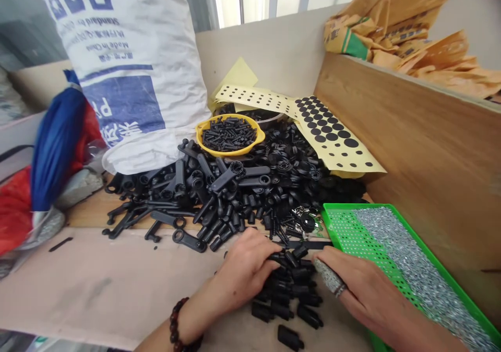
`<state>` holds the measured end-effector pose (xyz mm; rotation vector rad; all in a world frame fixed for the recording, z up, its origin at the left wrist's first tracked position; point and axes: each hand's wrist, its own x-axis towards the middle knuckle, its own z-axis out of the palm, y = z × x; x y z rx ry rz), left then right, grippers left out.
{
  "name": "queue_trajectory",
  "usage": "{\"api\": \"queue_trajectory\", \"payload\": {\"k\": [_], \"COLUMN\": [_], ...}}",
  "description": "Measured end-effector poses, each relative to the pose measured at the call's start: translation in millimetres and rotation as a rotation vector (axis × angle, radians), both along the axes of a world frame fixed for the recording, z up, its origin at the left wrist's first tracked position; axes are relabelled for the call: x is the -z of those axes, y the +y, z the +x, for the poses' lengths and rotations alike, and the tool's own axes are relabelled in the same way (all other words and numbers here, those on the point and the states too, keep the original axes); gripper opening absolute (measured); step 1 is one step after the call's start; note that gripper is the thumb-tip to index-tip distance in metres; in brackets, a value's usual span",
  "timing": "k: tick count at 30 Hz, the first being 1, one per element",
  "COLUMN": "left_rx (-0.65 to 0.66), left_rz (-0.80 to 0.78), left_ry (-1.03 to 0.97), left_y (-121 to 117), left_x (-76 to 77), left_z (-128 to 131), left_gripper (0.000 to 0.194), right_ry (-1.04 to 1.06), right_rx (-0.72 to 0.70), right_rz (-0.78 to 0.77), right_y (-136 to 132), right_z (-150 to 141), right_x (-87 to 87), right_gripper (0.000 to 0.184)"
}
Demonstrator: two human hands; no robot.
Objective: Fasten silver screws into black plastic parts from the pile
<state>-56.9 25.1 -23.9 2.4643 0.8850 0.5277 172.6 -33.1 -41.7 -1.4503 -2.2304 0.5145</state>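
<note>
My left hand (246, 266), with a dark bead bracelet (179, 323) at its wrist, rests at the left side of a group of black plastic cylinder pieces (301, 289). Its thumb and index finger are closed around one of these pieces. My right hand (364, 284) is at the group's right side, thumb and index finger slightly apart, with nothing visible between them. A grey wrap (331, 277) covers its thumb. The other fingertips are partly hidden. Several cylinders lie in loose rows between my hands, and a single one is nearer to me.
Behind my hands is a heap of black crank handles (190, 241) and round parts. A yellow bowl (260, 135) holds black screws. Right stands a green tray (332, 208) of small metal pieces beside a wooden board (422, 143). A white sack (156, 44) and sticker sheets (332, 156) stand behind.
</note>
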Motion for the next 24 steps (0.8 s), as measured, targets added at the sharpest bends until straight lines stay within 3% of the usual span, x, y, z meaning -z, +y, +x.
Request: {"api": "queue_trajectory", "payload": {"k": [5,11,17,24], "left_rx": [0.137,0.171,0.186,0.024], "left_rz": [0.021,0.019,-0.034,0.036], "left_ry": [0.199,0.314,0.182,0.094], "left_y": [3.4,8.2,16.7,35.6], "left_x": [1.7,-5.8,-6.0,1.2], "left_z": [18.1,22.8,14.0,-3.6], "left_gripper": [0.014,0.008,0.008,0.019], "right_ry": [-0.145,-0.363,-0.574,-0.668], "right_rx": [-0.007,-0.04,-0.041,-0.02], "right_rz": [0.024,0.002,0.003,0.046], "right_y": [9.8,30.2,58.2,72.4], "right_z": [1.0,3.0,-10.7,-23.8], "right_x": [5.8,6.1,3.9,8.3], "right_gripper": [0.039,0.038,0.03,0.021]}}
